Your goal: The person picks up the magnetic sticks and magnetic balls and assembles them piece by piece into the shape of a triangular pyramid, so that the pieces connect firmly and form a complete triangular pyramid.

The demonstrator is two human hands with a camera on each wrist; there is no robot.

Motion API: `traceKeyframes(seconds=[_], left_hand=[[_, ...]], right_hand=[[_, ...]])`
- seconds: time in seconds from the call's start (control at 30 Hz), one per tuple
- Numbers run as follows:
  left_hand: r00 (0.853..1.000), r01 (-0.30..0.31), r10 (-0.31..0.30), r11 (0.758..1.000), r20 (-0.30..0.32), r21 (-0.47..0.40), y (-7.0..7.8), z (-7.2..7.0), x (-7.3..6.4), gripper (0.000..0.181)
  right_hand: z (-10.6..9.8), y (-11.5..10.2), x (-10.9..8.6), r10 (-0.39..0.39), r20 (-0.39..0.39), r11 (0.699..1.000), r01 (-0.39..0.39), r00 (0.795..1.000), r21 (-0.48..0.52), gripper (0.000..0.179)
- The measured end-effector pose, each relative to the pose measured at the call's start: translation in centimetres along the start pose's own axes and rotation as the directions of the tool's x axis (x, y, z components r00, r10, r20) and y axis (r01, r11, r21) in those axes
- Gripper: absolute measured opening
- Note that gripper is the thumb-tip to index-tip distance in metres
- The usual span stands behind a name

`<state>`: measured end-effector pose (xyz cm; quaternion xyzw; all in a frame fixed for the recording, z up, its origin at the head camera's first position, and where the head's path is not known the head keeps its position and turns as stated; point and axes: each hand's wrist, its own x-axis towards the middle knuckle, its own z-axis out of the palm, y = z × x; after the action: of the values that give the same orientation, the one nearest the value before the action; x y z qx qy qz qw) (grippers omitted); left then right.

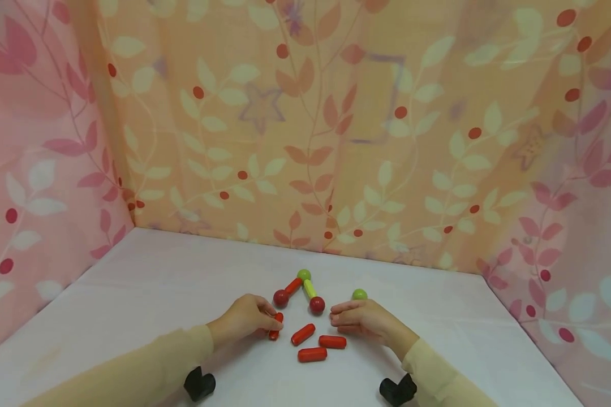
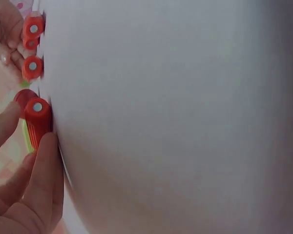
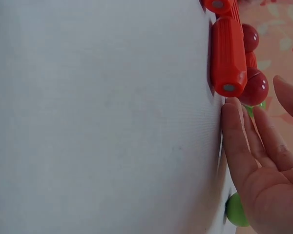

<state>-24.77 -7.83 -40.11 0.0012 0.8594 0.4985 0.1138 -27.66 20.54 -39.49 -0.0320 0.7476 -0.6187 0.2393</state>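
The left hand's (image 1: 245,320) fingers grip a red rod (image 2: 37,121) at the bench (image 1: 183,271); the right hand's (image 1: 369,321) fingers extend, unladen, partly hiding a loose green ball (image 1: 359,294). Three red rods (image 1: 302,334) lie between the hands. Beyond, another green ball (image 1: 304,275) joins two ball-tipped rods (image 1: 310,289). Leaf-patterned cloth (image 1: 315,141) walls the bench.

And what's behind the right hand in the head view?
A green ball shows just beyond the right hand; its lower part is covered, and anything else behind the hand is hidden.
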Motion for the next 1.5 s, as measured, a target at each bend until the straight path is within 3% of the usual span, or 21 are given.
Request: traceKeyframes(seconds=[0.13, 0.4, 0.6, 0.93, 1.13, 1.5], left_hand=[[0.999, -0.032, 0.031, 0.997, 0.014, 0.066, 0.1, 0.1, 0.1, 0.022], [0.999, -0.049, 0.047, 0.995, 0.020, 0.092, 0.2, -0.1, 0.0, 0.016], [1.000, -0.027, 0.027, 0.992, 0.007, 0.120, -0.1, -0.6, -0.5, 0.015], [0.999, -0.037, 0.030, 0.979, 0.041, 0.200, 0.3, -0.9, -0.5, 0.011], [0.997, -0.072, 0.065, 0.980, 0.042, 0.185, 0.7, -0.9, 0.5, 0.011], [0.989, -0.146, 0.149, 0.958, 0.008, 0.246, 2.2, 0.1, 2.4, 0.007]], right_hand=[[0.0, -0.3, 0.3, 0.015, -0.004, 1.000, -0.015, 1.000, -0.004, 0.043], [0.3, -0.9, 0.9, 0.023, -0.051, 1.000, -0.023, 0.998, -0.004, 0.047], [0.4, -0.7, 0.7, 0.039, -0.081, 0.999, -0.040, 0.996, -0.008, 0.044], [1.0, -0.8, 0.8, 0.043, -0.161, 0.999, -0.040, 0.986, 0.024, 0.038], [1.4, -1.0, 1.3, 0.038, -0.194, 0.999, -0.035, 0.980, 0.021, 0.036], [2.5, -0.8, 2.2, 0.053, -0.274, 0.998, -0.058, 0.960, -0.012, 0.035]])
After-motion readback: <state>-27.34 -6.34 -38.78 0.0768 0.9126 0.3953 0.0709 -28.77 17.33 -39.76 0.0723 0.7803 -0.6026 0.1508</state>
